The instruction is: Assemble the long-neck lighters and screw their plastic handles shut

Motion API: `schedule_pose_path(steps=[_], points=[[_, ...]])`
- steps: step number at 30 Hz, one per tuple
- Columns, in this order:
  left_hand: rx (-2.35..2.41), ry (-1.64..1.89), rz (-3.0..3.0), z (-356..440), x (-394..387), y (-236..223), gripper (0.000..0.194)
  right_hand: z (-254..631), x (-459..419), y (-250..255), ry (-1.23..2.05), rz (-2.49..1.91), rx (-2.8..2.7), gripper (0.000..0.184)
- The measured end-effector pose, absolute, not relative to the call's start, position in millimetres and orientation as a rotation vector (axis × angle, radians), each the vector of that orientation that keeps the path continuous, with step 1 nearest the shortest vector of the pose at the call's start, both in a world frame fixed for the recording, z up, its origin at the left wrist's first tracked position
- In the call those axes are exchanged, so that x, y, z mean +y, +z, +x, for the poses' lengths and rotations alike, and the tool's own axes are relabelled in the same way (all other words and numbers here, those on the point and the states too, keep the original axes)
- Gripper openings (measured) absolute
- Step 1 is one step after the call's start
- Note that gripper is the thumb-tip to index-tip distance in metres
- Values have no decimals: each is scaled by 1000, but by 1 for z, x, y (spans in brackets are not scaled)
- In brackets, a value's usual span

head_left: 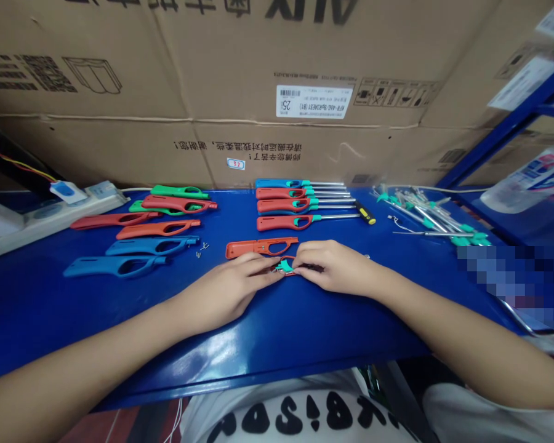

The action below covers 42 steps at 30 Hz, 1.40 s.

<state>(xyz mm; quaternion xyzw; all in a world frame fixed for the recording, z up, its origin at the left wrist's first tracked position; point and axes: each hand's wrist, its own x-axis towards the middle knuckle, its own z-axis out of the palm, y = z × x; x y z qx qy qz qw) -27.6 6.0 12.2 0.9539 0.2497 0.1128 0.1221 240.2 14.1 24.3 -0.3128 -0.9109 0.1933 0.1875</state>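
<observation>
View from the head camera, which I read from a distance. My left hand (pixel 226 286) and right hand (pixel 335 267) meet over the middle of the blue glossy counter (pixel 277 335). Between their fingertips lies a small red plastic handle shell (pixel 289 258), largely covered by fingers, with a teal plastic trigger piece (pixel 285 266) in it. Left grip: clamped on the shell at its left part. Right grip: thumb and forefinger drawn together on the right edge of the trigger piece; exact contact too small to resolve.

Just beyond the fingers: an orange plastic handle half (pixel 258 247), lying flat. Farther back, a column of four lighters with metal tubes (pixel 307 205), one blue and three red, teal triggers fitted. A yellow-and-black screwdriver handle (pixel 365 213) sits by their tube ends.

Left side: green, red, orange and blue plastic handles (pixel 150 245), with tiny metal screws (pixel 203 250) near them; behind, a white power strip (pixel 50 212). Right side: a loose, crossing heap of metal tubes with teal ends (pixel 436 223). A brown printed cardboard box (pixel 240 138) stands along the back edge.
</observation>
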Motion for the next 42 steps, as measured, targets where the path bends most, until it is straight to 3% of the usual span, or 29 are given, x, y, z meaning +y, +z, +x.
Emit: schedule_pose_path(steps=[9, 16, 30, 36, 42], points=[[741, 275, 2844, -26, 5, 14, 58, 242, 15, 28, 624, -877, -2585, 14], [755, 296, 2871, -24, 3, 12, 62, 237, 11, 28, 445, -919, -2683, 18], [736, 312, 2940, -24, 2, 11, 60, 239, 16, 27, 611, -838, -2502, 13], [760, 328, 2904, -24, 3, 13, 57, 243, 27, 18, 297, -1047, -2538, 34], [772, 344, 2840, -28, 6, 17, 44, 249, 34, 13, 447, -1118, -2400, 17]])
